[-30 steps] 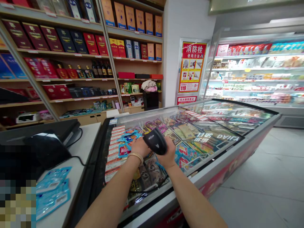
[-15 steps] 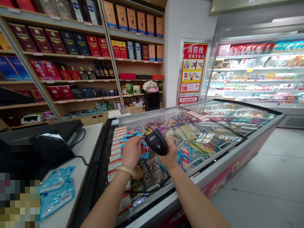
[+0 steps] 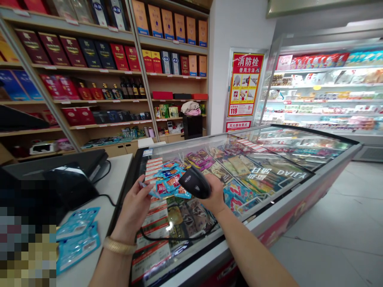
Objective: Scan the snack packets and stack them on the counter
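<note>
"Moved since the earlier frame?"

"Left hand (image 3: 132, 209) has drawn back toward the counter and turned palm-up, its fingertips pinching a thin blue sachet (image 3: 147, 189) just above the freezer's black edge. Right hand (image 3: 214, 197) has barely shifted, its fingers wrapped around a black barcode scanner (image 3: 195, 182), which it holds over the glass."

"What lies around them, left to right?"

"White checkout counter (image 3: 115, 179), with a black point-of-sale terminal (image 3: 72, 187) and two blue packets (image 3: 78, 239). The lower left corner is pixelated. Next comes a chest freezer's glass lid (image 3: 239, 149), with a heap of blue sachets (image 3: 170, 182), on or under the glass, hard to tell."

"Anything in the way?"

"A black scanner cord (image 3: 176, 239) loops below both hands."

"And room to move?"

"Open glass stretches right of the scanner to the freezer's far rim."
</note>
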Tool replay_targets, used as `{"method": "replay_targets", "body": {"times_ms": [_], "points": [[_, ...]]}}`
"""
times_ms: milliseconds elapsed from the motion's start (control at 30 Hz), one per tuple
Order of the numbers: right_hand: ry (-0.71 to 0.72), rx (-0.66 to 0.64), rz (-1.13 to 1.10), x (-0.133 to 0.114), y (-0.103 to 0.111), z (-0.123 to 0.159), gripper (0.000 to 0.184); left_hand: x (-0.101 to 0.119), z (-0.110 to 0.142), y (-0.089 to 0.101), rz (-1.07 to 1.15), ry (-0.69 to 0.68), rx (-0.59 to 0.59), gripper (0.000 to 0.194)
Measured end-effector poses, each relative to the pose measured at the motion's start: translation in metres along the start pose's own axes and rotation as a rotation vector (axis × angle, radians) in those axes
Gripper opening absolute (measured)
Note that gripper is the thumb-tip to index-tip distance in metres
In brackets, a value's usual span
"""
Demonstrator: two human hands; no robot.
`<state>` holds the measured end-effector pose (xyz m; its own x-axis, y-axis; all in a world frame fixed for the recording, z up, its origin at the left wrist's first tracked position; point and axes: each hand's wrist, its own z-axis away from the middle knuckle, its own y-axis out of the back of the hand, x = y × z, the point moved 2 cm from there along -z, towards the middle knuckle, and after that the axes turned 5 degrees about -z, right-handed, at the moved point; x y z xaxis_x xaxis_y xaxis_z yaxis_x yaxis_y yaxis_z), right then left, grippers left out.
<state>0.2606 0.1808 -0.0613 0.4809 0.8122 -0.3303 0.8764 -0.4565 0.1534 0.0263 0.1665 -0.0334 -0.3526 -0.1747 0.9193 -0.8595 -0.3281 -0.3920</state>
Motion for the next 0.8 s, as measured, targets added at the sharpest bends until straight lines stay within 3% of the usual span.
{"method": "replay_targets", "body": {"times_ms": [167, 433, 633, 800], "points": [[0.004, -0.092, -0.019, -0.001, -0.003, 0.001, 0.017, -0.005, 0.003, 0.0, -0.042, 0.008, 0.003, 0.019], [-0.042, -0.294, 0.005, -0.004, -0.009, 0.004, 0.033, -0.006, -0.002, 0.002, -0.055, -0.166, 0.019, 0.049], [-0.111, -0.426, 0.104, -0.001, -0.013, 0.006, 0.031, -0.007, -0.002, 0.003, -0.078, -0.167, 0.041, 0.053], [-0.124, -0.443, 0.12, 0.0, -0.013, 0.006, 0.029, -0.008, -0.001, 0.001, -0.112, -0.201, 0.036, 0.055]]}}
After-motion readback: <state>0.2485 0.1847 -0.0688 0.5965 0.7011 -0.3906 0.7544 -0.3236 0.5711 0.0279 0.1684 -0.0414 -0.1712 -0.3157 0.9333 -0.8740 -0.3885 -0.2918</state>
